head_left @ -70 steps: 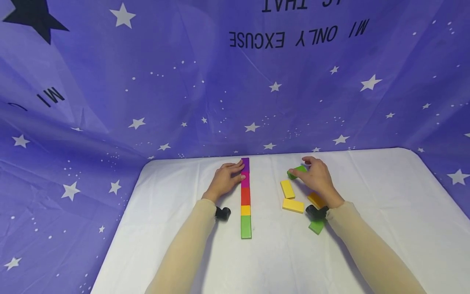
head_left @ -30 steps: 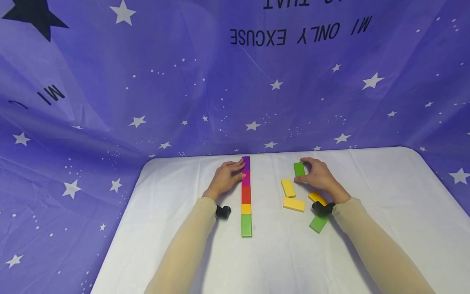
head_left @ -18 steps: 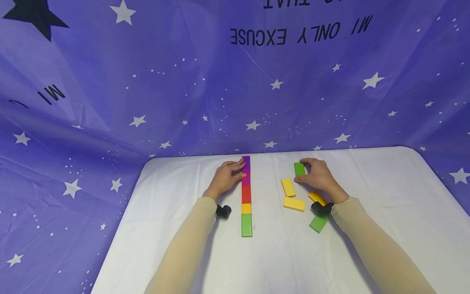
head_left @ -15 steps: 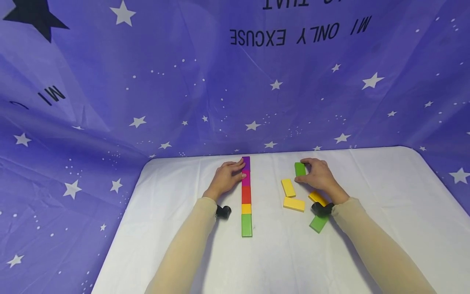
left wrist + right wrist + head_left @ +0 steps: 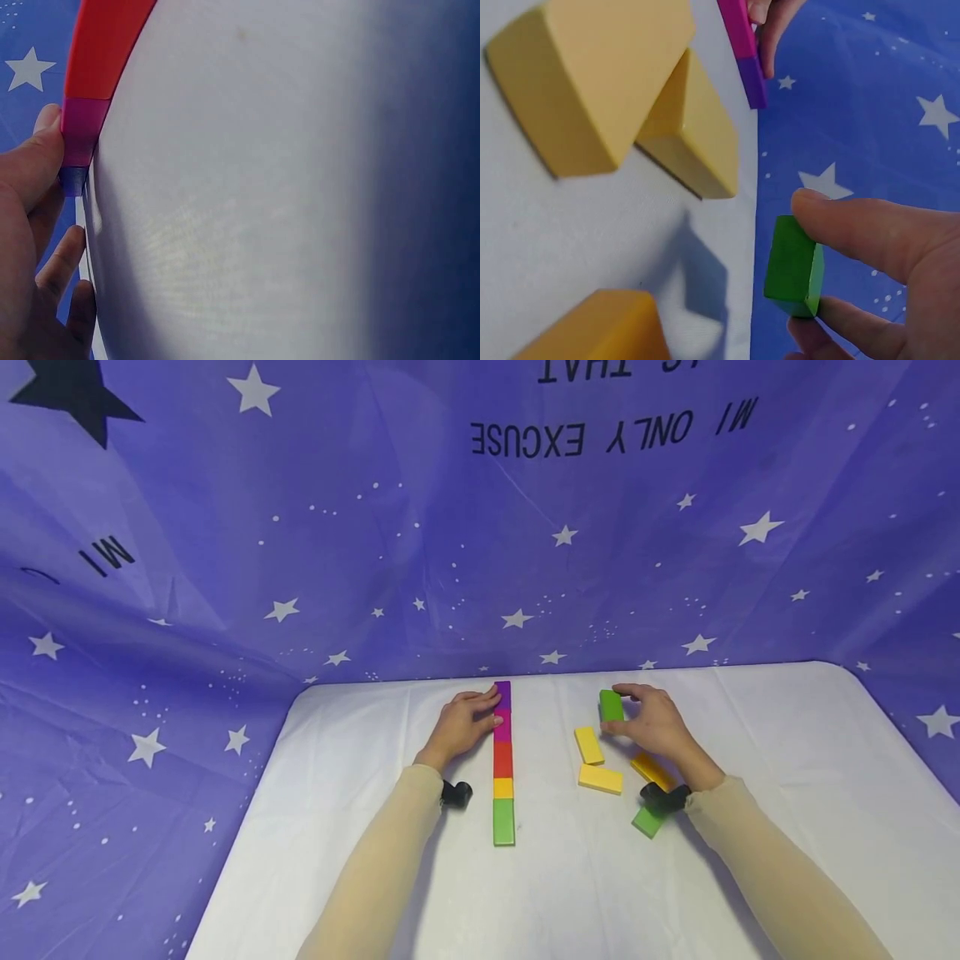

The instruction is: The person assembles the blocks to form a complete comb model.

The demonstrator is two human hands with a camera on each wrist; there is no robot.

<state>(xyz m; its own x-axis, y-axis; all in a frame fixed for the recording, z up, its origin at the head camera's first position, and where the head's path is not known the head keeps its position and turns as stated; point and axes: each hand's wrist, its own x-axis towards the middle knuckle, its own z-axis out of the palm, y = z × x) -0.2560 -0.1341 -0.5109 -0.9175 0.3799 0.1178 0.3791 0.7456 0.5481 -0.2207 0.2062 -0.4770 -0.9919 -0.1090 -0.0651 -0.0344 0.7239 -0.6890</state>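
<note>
A row of blocks runs away from me in the head view: a green block (image 5: 504, 822), a short yellow block (image 5: 503, 788), a red block (image 5: 502, 760), a magenta block (image 5: 502, 727) and a purple block (image 5: 503, 697) at the far end. Beside that end, my left hand (image 5: 457, 727) touches the magenta and purple blocks with thumb and fingertips, fingers fairly straight. My right hand (image 5: 654, 722) pinches another green block (image 5: 611, 705) by its ends, between thumb and fingers. In the right wrist view this green block (image 5: 791, 262) is raised off the table, apart from its shadow.
Two yellow blocks, one lengthwise (image 5: 588, 745) and one crosswise (image 5: 600, 779), lie near my right hand. Below my right wrist are an orange-yellow block (image 5: 651, 771) and a green block (image 5: 648, 821), partly covered by the wrist camera (image 5: 664, 797). A starry purple cloth (image 5: 450, 568) hangs behind the white table (image 5: 375, 710).
My right hand has turned its green block from slanting sideways to nearly lengthwise, then barely moved it, with the wrist shifting slightly right. My left hand stays in place at the row.
</note>
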